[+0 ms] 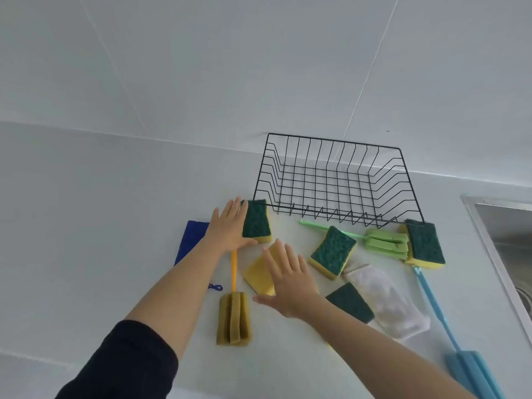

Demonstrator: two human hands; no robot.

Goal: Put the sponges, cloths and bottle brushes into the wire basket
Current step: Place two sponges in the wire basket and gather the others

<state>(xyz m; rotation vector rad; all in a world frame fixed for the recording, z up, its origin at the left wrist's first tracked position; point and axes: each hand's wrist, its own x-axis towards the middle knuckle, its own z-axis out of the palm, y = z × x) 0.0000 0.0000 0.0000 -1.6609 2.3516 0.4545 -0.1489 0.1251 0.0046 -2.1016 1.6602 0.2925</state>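
Observation:
The black wire basket (pixel 339 180) stands against the wall with nothing in it. My left hand (pixel 229 227) lies flat and open beside a green-topped sponge (pixel 256 221) at the basket's left corner, thumb touching it. My right hand (pixel 288 279) hovers open over a yellow sponge (pixel 257 273). More green-and-yellow sponges lie at the centre (pixel 332 251), at the right (pixel 424 243) and by my right forearm (pixel 351 302). A yellow bottle brush (pixel 233 318), a green bottle brush (pixel 385 243) and a blue bottle brush (pixel 440 309) lie around. A blue cloth (pixel 191 237) and a white cloth (pixel 388 298) lie flat.
Everything rests on a white counter (pixel 100 226) backed by a white tiled wall. A steel sink (pixel 503 234) opens at the right edge, close to the blue brush.

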